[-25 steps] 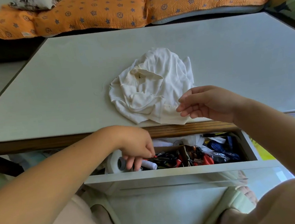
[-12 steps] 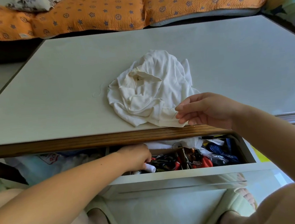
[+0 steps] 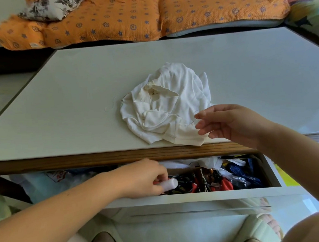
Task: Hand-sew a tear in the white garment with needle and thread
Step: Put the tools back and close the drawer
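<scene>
garment [image 3: 172, 104], white and crumpled in a heap, lies at the middle of the frame on the pale table [image 3: 57, 114], its lower hem reaching the table's wooden front edge. a loose curl of thread [image 3: 111, 106] lies on the table just left of it.

the right hand [image 3: 230, 124] hovers at centre right, over the garment's lower right corner. its thumb and forefinger pinch a thin needle [image 3: 192, 122] that points left and down toward the cloth; the other fingers are loosely spread below. whether thread runs through the needle is too fine to tell.

the left hand [image 3: 144, 178] reaches into the open drawer [image 3: 200, 196] in the lower middle of the frame, under the table's edge. its fingers are curled round a small white spool [image 3: 171, 184], which sticks out to the right of the fist. the spool sits over the drawer's left part, beside a clutter of red-handled tools [image 3: 195, 185]; blue cloth [image 3: 242, 171] fills the drawer's right end.

an orange quilt [image 3: 145, 12] with blue stars runs across the top of the frame, with a floral cushion [image 3: 52, 6] on it at upper left. pale slippers [image 3: 259, 230] show at the bottom.
</scene>
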`<act>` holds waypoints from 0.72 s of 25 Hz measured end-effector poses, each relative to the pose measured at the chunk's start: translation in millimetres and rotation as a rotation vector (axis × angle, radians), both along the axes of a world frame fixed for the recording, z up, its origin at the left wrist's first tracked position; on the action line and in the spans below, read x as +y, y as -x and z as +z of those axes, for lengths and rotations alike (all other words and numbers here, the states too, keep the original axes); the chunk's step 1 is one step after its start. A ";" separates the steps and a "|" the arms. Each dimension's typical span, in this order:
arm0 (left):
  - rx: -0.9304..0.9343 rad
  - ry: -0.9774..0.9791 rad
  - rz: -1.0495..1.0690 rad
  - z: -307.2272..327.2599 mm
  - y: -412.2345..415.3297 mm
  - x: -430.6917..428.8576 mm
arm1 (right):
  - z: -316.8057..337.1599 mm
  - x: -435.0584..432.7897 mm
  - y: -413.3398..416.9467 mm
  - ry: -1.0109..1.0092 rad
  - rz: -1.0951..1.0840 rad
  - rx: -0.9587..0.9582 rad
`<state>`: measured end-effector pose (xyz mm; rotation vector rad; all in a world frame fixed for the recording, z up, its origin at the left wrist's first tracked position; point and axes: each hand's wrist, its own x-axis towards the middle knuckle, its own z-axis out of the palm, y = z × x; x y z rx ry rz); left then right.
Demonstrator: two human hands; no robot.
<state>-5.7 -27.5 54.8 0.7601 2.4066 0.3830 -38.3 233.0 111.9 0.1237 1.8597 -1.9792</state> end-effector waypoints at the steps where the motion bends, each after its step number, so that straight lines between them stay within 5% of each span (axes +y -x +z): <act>1: -0.022 -0.112 0.087 12.5 0.7 -0.4 | 0.9 -1.3 -0.5 0.002 0.001 0.007; 6: -0.163 -0.546 0.428 35.5 19.1 -3.3 | -3.2 -17.3 -2.9 -0.013 0.014 0.065; 18: -0.199 -0.695 0.549 43.2 26.8 -0.6 | 1.3 -39.6 -10.7 -0.090 0.014 0.287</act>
